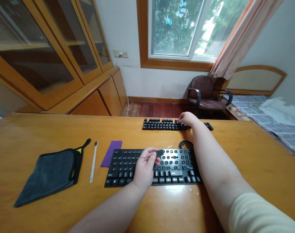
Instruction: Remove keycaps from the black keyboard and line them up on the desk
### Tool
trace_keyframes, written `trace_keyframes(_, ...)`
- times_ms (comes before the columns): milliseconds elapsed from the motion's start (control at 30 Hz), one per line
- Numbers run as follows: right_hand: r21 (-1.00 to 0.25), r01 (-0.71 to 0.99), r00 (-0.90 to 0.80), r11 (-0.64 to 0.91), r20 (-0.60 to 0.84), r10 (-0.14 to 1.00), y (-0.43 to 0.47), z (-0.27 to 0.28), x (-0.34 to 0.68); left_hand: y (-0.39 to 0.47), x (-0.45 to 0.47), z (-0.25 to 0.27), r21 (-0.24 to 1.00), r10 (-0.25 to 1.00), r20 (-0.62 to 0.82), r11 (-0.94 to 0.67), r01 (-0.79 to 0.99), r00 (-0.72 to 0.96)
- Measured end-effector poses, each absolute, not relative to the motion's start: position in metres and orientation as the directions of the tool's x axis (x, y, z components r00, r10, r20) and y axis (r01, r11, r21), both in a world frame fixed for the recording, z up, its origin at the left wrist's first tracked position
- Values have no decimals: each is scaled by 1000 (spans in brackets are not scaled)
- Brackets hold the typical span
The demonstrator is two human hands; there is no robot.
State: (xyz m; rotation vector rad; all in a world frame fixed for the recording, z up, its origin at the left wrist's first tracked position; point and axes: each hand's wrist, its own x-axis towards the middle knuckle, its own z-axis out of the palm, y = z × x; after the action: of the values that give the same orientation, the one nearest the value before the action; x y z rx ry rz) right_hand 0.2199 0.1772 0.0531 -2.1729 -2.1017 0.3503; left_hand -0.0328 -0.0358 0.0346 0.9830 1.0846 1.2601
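Note:
My left hand [146,166] is closed on a small dark grey piece [159,153] that sticks out past the fingertips; thin dark lines like wire show between the fingers. It is held above a black keyboard [110,183], whose upper keys are bare switch mounts while keycaps fill the two front rows. Near the far table edge, rows of loose black keycaps [159,125] are laid out in keyboard order. My right hand [188,119] reaches over there, its fingertips pinched at a keycap in the back rows; the forearm hides part of these rows.
A purple cloth [112,153], a white toothbrush [93,163] and a dark grey cloth with black edging [50,171] lie on the wooden table [157,210] to the left. The coiled black cable [185,144] sits behind the keyboard. Beyond the table stands an office chair [205,92].

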Motion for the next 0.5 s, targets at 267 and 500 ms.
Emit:
trace_keyframes(267, -222, 974, 25, -44, -85, 996, 176, 54, 217, -36, -33, 34, 968, 997, -76, 75, -238, 5)
trace_keyframes(500, -200, 979, 27, -44, -89, 996, 177, 53, 220, -36, -33, 35, 968, 998, -56, 54, -246, 1)
